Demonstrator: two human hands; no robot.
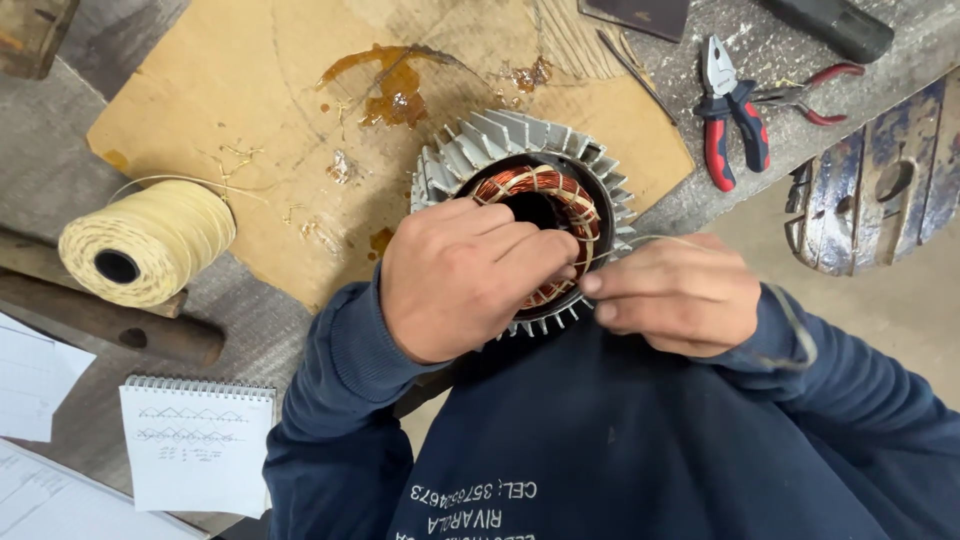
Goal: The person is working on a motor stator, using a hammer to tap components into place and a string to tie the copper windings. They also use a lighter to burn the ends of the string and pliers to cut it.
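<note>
The finned motor stator (pixel 520 150) stands at the near edge of the cardboard sheet (pixel 250 90). The left hand (pixel 460 280) lies knuckles-up across the stator's near rim, its fingertips closed together over the copper winding (pixel 560 195). Just right of the stator, the right hand (pixel 680 295) pinches a thin cord (pixel 640 240) between thumb and forefinger.

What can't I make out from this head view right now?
- Near side of the copper winding inside the finned stator housing: covered by the left hand.
- What the right hand pinches: a thin strand, too fine to follow.
- Notepad sketches: too small.
- Dark tool at top: cut off by the edge.
- Housing's base: hidden by the person's sleeves and chest.
</note>
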